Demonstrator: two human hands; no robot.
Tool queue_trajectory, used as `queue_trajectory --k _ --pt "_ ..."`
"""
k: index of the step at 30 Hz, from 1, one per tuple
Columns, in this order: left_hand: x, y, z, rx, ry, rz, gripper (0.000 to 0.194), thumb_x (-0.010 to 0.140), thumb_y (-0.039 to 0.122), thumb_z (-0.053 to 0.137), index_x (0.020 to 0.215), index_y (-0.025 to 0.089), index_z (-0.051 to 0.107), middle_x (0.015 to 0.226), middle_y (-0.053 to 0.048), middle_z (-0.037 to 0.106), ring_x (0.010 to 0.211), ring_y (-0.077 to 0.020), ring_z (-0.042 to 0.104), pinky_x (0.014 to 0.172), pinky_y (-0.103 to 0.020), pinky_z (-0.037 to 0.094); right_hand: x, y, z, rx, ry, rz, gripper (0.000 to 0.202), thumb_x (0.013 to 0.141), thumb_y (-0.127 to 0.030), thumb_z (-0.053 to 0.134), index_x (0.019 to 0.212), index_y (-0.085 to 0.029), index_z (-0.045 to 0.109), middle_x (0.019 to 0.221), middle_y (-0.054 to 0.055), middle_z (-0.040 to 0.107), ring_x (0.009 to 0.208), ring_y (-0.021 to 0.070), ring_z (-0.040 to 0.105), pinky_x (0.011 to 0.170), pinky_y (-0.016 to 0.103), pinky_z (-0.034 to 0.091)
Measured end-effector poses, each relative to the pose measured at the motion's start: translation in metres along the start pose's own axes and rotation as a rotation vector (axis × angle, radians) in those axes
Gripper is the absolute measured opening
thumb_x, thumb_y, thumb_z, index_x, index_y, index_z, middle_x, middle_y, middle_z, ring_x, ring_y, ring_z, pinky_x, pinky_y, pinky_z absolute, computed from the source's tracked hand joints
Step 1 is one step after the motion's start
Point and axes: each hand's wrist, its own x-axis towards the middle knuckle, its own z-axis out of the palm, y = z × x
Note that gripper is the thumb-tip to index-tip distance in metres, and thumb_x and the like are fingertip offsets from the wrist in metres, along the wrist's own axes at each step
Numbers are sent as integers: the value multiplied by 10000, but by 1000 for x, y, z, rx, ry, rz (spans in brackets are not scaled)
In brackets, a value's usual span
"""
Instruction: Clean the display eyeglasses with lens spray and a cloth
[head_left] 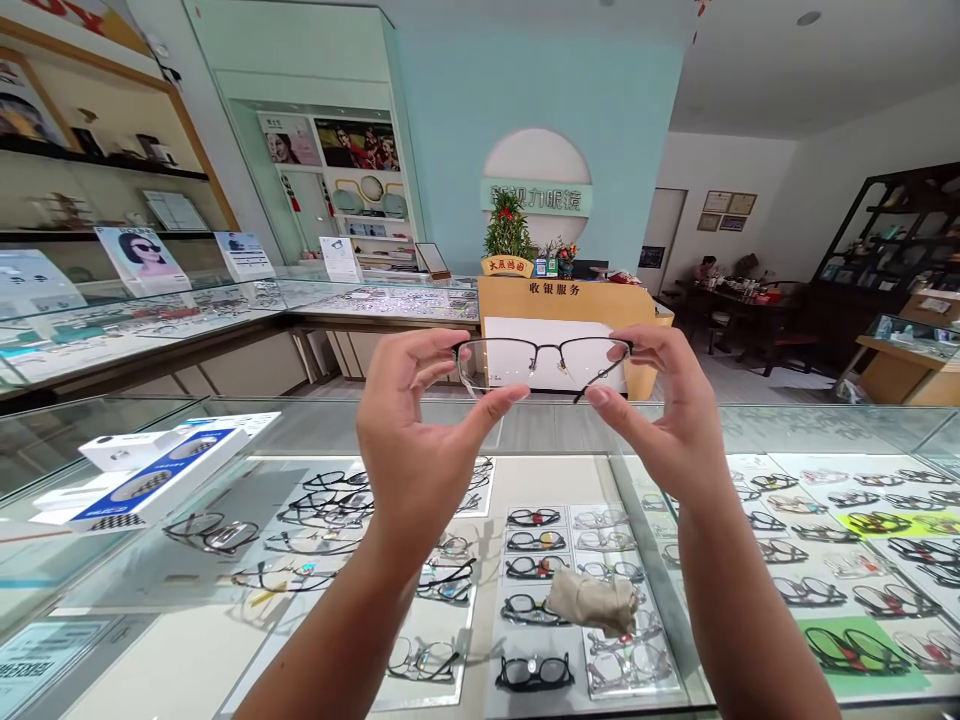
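A pair of eyeglasses (548,346) with a dark half-rim frame and clear lenses is held up in front of me, above the glass display counter. My left hand (420,400) grips its left end, fingertips at the frame's upper corner and thumb stretched below the lens. At the other end, my right hand (667,400) holds the upper corner with its fingers, thumb near the folded-in temple tip. On the counter glass beneath lies a crumpled beige cloth (594,600). Rows of eyeglass frames (534,672) rest around and under it.
White and blue boxes (161,480) sit on the counter at left. A second glass showcase (390,300) runs along the back left. A wooden cashier desk (570,300) with a plant (508,228) stands ahead. At the far right, a person (706,268) is near a dark table.
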Motion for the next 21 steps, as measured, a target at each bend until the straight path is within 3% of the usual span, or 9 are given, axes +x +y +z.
queue_trajectory --k 12,21 --pt "0 0 2 -11 52 -35 509 736 428 954 1132 256 684 1103 -35 641 966 -207 654 892 -402 569 0 2 2 57 -86 154 402 944 -490 749 1285 -325 612 1215 57 726 1142 257 695 1019 473 550" --pt "0 -3 6 -1 51 -46 537 730 487 946 1138 254 686 1080 -35 650 963 -216 643 923 -418 553 0 -1 2 99 -96 235 381 937 -487 758 1260 -320 642 1220 50 730 1087 241 712 997 463 578"
